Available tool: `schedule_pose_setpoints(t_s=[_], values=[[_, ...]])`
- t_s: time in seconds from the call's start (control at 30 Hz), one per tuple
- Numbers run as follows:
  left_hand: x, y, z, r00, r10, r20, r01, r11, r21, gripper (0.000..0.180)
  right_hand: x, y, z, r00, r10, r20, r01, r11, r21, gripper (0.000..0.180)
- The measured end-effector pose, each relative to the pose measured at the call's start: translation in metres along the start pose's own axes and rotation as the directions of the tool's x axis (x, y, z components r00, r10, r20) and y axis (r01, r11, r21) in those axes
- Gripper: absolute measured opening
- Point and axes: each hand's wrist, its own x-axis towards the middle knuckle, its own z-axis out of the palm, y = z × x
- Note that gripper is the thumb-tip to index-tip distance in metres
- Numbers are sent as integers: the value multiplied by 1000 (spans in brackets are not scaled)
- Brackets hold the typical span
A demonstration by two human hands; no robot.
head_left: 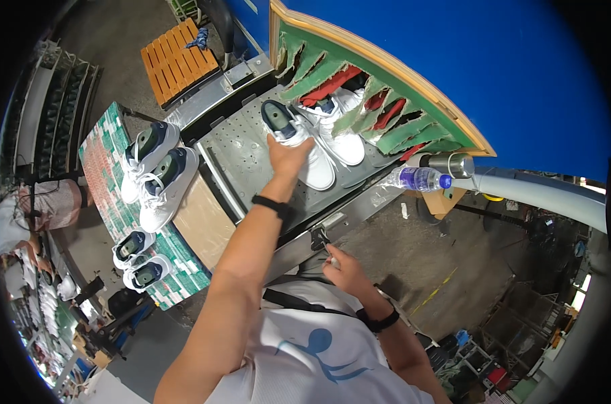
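While the left hand [286,153] sits fingers-together on a white sneaker [298,141] mid-frame on the grey metal surface [241,158], a sloppy grab could knock it into its twin [339,135]. It's low-cut with a dark lining. Right hand [344,268] pinches something small; can't tell what.

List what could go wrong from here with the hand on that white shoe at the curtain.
1. The left hand grips the white shoe close to the strip curtain; fingers or the wristband might catch.
2. The water bottle lies at the belt's edge and could roll off.
3. The right hand holds a small tool near the metal frame; it might snag.
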Motion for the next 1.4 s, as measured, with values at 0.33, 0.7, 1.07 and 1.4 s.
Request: schedule_pose_setpoints(t_s=[0.33,0.7,1.07,1.4], values=[[-129,29,-230,922,-180,342,367,686,-628,69,20,-34,42,990,-118,75,122,992,-44,60],[-181,9,-348,979,-126,158,-8,757,654,48,10,-130,136,850,-430,304,497,846,-194,78],[-164,70,-368,981,-61,185,105,965,-239,19,55,-170,175,597,-667,446,763,300,-573,81],[-125,64,-355,740,642,200,-644,591,486,73,65,-193,175,794,-401,456,577,732,-362,69]])
